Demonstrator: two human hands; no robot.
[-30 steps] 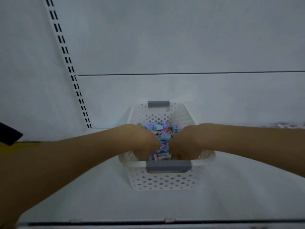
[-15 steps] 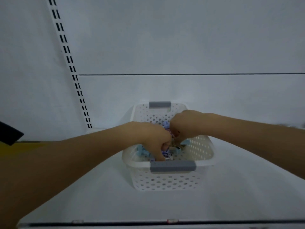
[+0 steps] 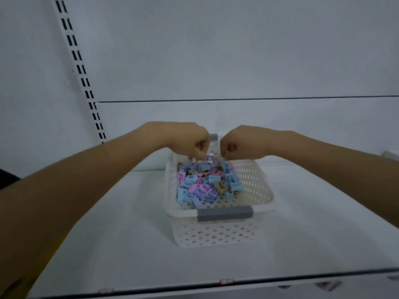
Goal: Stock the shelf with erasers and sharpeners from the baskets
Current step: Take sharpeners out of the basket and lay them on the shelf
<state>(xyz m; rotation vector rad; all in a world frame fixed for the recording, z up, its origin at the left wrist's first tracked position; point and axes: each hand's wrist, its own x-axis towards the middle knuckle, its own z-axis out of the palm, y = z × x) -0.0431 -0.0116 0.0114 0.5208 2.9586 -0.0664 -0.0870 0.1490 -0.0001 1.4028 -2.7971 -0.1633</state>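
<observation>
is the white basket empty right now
No, the basket holds a pile of small blue, pink and tan pieces.

Dim, soft, bluish; wide-angle edge warp.
</observation>
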